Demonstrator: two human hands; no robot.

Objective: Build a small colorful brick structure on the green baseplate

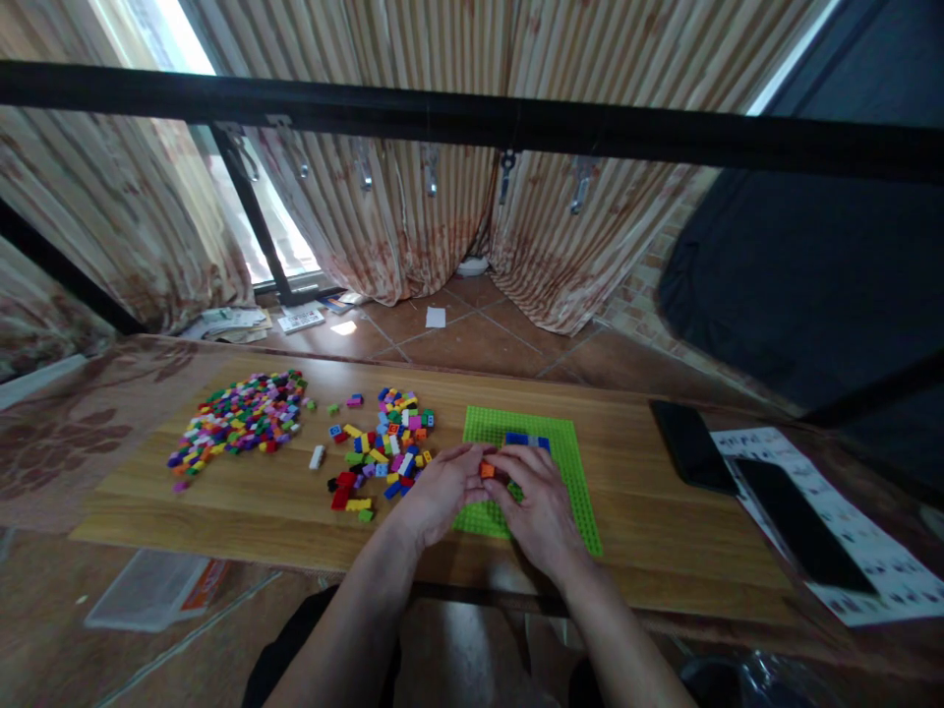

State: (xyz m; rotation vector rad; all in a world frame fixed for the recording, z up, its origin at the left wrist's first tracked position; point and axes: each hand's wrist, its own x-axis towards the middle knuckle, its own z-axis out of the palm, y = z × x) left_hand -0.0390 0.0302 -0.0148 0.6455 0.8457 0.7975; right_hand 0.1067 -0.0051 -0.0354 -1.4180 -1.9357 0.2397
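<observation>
Over a bright green studded baseplate [582, 492], my two hands meet around a small orange brick [488, 471]. My right hand [538, 503] pinches it between thumb and fingers. From the other side, the fingers of my left hand [440, 497] close in against the same brick; their tips are partly hidden. A row of blue bricks [516, 438] with a greyish part sits on the baseplate just beyond my right hand. Below that hand's fingers a darker green brick [514, 490] shows in part. Loose mixed bricks [379, 457] lie left of the baseplate, close to my left hand.
A larger heap of small coloured bricks [247, 413] covers the wooden table's [243, 511] far left. One white brick [317, 457] lies alone between the piles. On the right are a black phone [691, 447], another dark flat device [803, 526] and a printed sheet [885, 570].
</observation>
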